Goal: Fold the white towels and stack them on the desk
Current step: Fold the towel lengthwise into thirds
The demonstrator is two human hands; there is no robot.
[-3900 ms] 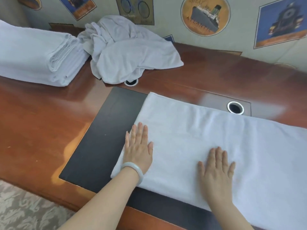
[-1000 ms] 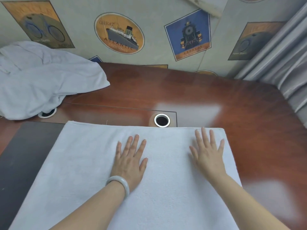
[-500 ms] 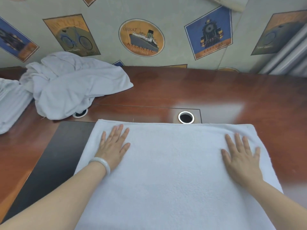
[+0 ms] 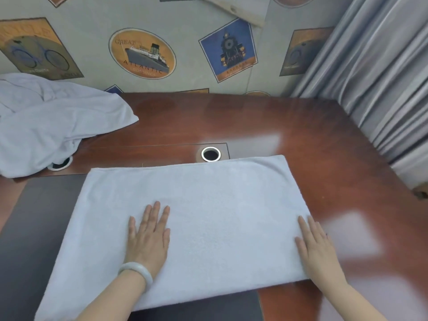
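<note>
A white towel (image 4: 208, 209) lies flat and folded on the wooden desk (image 4: 254, 121), partly over a dark desk mat (image 4: 30, 228). My left hand (image 4: 148, 237), with a pale bangle on the wrist, presses flat on the towel's near left part, fingers spread. At the towel's right edge my right hand (image 4: 317, 249) rests flat, fingers together and half off the cloth. Neither hand grips anything. A crumpled heap of white towels (image 4: 53, 121) sits at the back left of the desk.
Two round cable holes pierce the desk, one (image 4: 210, 154) just beyond the towel and one (image 4: 59, 164) half under the heap. A wall with posters (image 4: 142, 54) runs behind. Grey curtains (image 4: 382, 77) hang at the right, past the desk's edge.
My left hand has slid rightward and nearer to me on the towel. My right hand has moved out to the towel's right edge. The view has swung right, hiding the folded stack.
</note>
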